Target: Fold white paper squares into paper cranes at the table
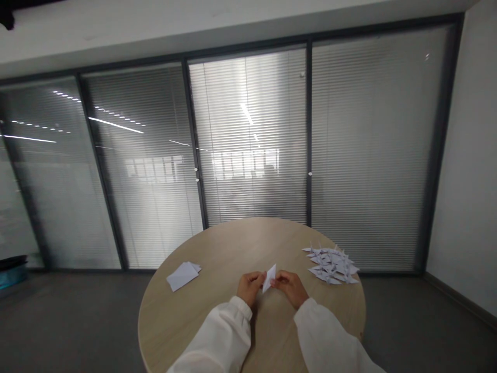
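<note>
Between my two hands, over the near middle of the round table, is a small folded piece of white paper (269,278), narrow and diamond-shaped with pointed ends. My left hand (250,286) pinches its left edge between thumb and fingers. On the other side, my right hand (290,287) has its fingertips closed on the right edge. Off to the right lies a pile of folded white paper cranes (330,264) with pointed wings. Flat sheets of white paper (183,275) lie stacked unevenly at the left.
The round wooden table (248,235) has its far edge close to a glass partition (248,134) with blinds and dark frames. A white wall (468,171) stands at the right. On the floor at far left is a blue and black object (13,272), partly cut off.
</note>
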Demonstrator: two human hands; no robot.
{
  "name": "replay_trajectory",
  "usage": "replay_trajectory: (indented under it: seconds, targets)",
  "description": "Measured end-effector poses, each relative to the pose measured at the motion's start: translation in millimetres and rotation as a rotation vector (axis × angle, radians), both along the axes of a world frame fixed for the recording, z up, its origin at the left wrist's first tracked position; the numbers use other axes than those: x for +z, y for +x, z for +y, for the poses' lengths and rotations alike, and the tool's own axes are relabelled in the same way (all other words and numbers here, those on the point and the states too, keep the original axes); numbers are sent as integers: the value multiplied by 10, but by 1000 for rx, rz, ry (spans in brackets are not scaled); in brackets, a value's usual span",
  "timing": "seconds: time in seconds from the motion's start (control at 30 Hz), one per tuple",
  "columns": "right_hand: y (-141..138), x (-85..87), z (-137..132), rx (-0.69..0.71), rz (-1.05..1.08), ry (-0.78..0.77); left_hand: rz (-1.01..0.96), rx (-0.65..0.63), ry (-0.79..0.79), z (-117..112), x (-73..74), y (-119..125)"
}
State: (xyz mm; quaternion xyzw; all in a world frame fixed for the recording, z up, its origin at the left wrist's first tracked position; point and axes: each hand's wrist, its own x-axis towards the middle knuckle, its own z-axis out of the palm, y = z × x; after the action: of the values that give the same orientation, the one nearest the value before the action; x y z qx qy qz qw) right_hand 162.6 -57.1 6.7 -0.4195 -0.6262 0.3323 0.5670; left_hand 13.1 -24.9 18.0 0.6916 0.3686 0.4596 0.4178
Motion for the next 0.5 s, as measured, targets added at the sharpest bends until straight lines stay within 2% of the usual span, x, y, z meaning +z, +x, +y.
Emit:
replay_trajectory:
  seconds: [0.17, 0.37, 0.5]
  targets:
    - [5, 4, -1, 33, 31, -8, 45, 47, 33, -32, 42, 7]
    - [-16, 2, -9, 26, 12, -34, 38, 47, -5, 2, 10, 14]
    - [-39, -5, -10, -33, -35, -33, -11, 143, 24, 21, -5, 22]
